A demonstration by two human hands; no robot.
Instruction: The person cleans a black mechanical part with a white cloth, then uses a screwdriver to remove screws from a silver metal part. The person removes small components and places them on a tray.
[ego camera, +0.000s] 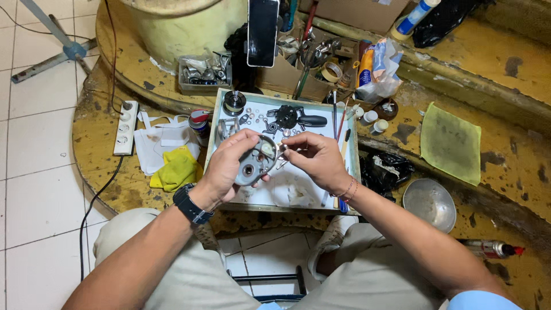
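Mid-frame, held above the white tray [344, 166]: grey reel body [256, 163], round face turned up, cradled in the left hand [227, 166] — fingers curled shut around its left rim. Just right of it, touching at the upper right edge: right hand [315, 158], thumb and forefinger pinched together on a small metal part, too small to identify. Both hands equally close, meeting at the body's right side. Farther up the tray: black handle [298, 119], loose washers, a spool [234, 102]. Beyond, top centre — a dark phone [263, 31] standing upright.
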